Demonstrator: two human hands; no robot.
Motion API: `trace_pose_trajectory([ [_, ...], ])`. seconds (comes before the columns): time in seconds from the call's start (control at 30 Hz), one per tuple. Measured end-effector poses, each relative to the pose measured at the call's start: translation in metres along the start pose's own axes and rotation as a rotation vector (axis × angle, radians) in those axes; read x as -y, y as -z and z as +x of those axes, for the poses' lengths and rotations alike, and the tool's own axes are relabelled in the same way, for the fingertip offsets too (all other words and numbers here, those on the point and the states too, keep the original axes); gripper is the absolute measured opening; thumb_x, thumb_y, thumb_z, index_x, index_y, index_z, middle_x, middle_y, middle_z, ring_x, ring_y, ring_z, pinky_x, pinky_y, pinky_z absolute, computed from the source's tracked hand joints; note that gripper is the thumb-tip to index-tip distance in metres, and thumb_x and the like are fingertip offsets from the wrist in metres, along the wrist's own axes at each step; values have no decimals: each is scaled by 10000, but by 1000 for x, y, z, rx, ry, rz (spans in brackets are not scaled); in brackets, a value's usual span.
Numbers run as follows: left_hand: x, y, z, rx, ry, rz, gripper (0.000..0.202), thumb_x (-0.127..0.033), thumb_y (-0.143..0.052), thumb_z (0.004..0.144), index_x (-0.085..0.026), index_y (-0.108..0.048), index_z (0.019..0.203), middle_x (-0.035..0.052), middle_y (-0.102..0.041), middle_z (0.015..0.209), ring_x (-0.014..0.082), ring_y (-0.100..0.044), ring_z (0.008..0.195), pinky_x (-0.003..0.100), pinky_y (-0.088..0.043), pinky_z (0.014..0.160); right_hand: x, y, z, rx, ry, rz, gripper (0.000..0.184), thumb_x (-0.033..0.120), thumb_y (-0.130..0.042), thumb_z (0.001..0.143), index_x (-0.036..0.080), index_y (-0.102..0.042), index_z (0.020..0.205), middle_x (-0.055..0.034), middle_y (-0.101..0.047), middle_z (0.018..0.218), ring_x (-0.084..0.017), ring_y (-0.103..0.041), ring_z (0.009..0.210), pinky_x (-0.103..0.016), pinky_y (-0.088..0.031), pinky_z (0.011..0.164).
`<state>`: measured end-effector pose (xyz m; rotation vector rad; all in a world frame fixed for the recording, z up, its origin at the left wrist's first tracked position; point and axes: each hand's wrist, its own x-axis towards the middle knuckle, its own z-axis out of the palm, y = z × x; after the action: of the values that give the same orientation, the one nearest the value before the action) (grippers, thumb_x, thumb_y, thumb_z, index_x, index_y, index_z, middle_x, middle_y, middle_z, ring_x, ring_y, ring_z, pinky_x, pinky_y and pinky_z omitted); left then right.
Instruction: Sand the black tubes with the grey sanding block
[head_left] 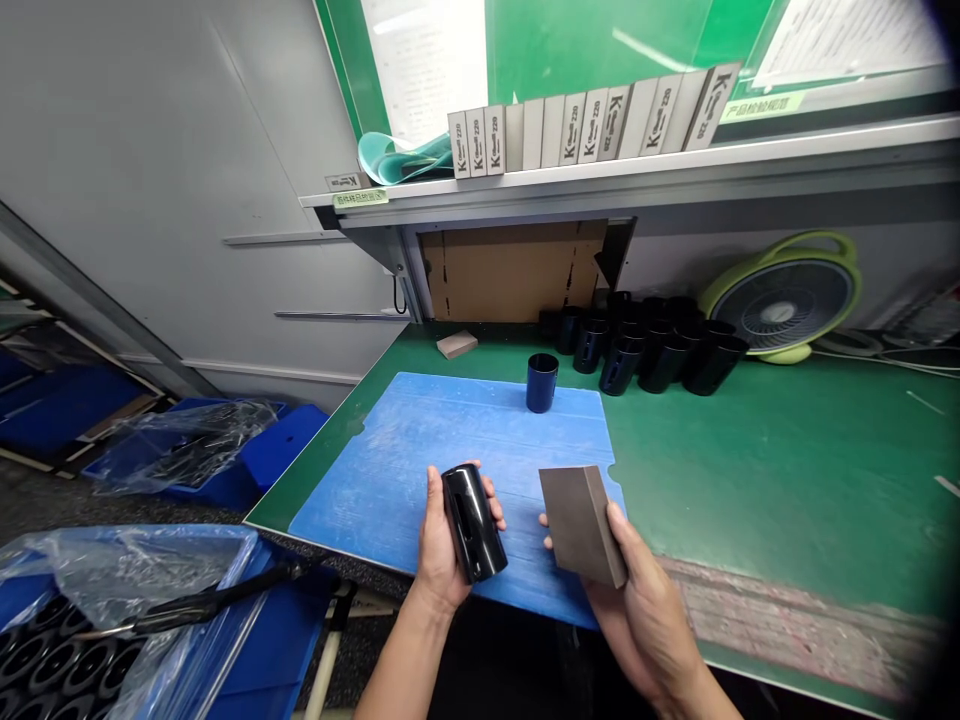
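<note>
My left hand (436,540) cradles a glossy black cylindrical sleeve (474,522) upright against the palm, with a slot visible in its side. My right hand (645,625) grips a brown sanding block (581,525) by its lower corner, close to the sleeve but apart from it. Both hands are above the near edge of a blue mat (390,470) on the green workbench (750,450). A dark blue sleeve (541,383) stands upright at the mat's far edge. Several black sleeves (652,362) are grouped beyond the mat.
A small tan block (457,344) lies on the bench at the back. A shelf (600,170) above holds a row of labelled boxes. A green-rimmed fan (784,300) stands back right. Blue crates (255,640) with plastic bags sit on the floor to the left.
</note>
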<state>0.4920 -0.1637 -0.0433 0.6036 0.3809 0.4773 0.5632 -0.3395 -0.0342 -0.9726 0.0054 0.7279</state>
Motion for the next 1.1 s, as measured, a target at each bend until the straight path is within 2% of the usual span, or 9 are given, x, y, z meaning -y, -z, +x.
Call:
trace_pose_trajectory([
  [0.13, -1, 0, -1, 2, 8, -46, 520, -630, -544, 931, -171, -619, 1163, 62, -639, 916, 169, -633, 694, 307, -559, 640, -1, -1, 1, 5, -4, -29, 555, 597, -598, 934, 234, -632, 1351, -67, -741, 1173, -260, -705, 1009, -396, -556, 959],
  [0.23, -1, 0, -2, -15, 11, -44, 424, -540, -628, 922, -156, -649, 1099, 65, -651, 938, 157, -638, 719, 288, -562, 677, -2, -1, 1, 12, -15, -48, 557, 594, -593, 936, 227, -631, 1353, -66, -739, 1167, -262, -700, 1006, -392, -553, 946],
  [0.4, -2, 2, 0, 6, -35, -56, 469, -553, -616, 927, -165, -653, 1188, 105, -672, 1117, 168, -654, 810, 321, -575, 793, -2, 0, -2, 7, -7, -114, 593, 616, -604, 913, 236, -620, 1368, -64, -740, 1136, -266, -690, 956, -398, -543, 918],
  [0.5, -3, 1, 2, 17, 28, -99, 520, -601, -600, 918, -154, -664, 1177, 104, -669, 1096, 157, -646, 804, 293, -574, 789, 0, 2, -4, -3, 9, -130, 634, 633, -625, 888, 240, -604, 1386, -69, -735, 1143, -264, -685, 935, -398, -537, 902],
  [0.67, -3, -3, 4, -11, 41, -150, 448, -523, -599, 950, -160, -651, 1206, 72, -641, 1030, 154, -633, 818, 288, -571, 800, 2, 6, -6, 2, -3, -110, 644, 639, -640, 873, 231, -617, 1371, -85, -733, 1152, -257, -680, 937, -394, -523, 916],
  [0.8, 1, -4, 4, 18, 81, -84, 535, -615, -622, 896, -134, -666, 1127, 72, -638, 911, 142, -610, 727, 266, -560, 711, 2, 13, -8, -10, -7, -109, 638, 646, -638, 870, 243, -622, 1364, -85, -731, 1151, -265, -682, 947, -412, -520, 929],
  [0.87, 2, -5, 4, 20, 42, -16, 544, -610, -670, 864, -135, -666, 1130, 87, -656, 957, 155, -634, 763, 280, -563, 741, 2, 17, -9, -7, 4, -115, 648, 652, -623, 878, 255, -598, 1390, -90, -725, 1172, -277, -686, 975, -441, -512, 966],
  [1.0, 3, -13, 3, 33, -131, 139, 523, -535, -721, 857, -235, -618, 1272, 101, -651, 1208, 208, -682, 897, 352, -557, 835, 0, 23, -5, 8, 140, -268, 653, 629, -570, 920, 317, -479, 1487, -79, -622, 1381, -309, -631, 1181, -475, -478, 1051],
  [1.1, 6, -19, 3, 73, -140, 156, 543, -619, -628, 888, -233, -619, 1269, 76, -675, 989, 193, -663, 776, 314, -536, 711, -5, 26, 0, 36, 327, -531, 614, 576, -539, 958, 336, -425, 1512, -59, -471, 1534, -318, -479, 1378, -488, -391, 1151],
])
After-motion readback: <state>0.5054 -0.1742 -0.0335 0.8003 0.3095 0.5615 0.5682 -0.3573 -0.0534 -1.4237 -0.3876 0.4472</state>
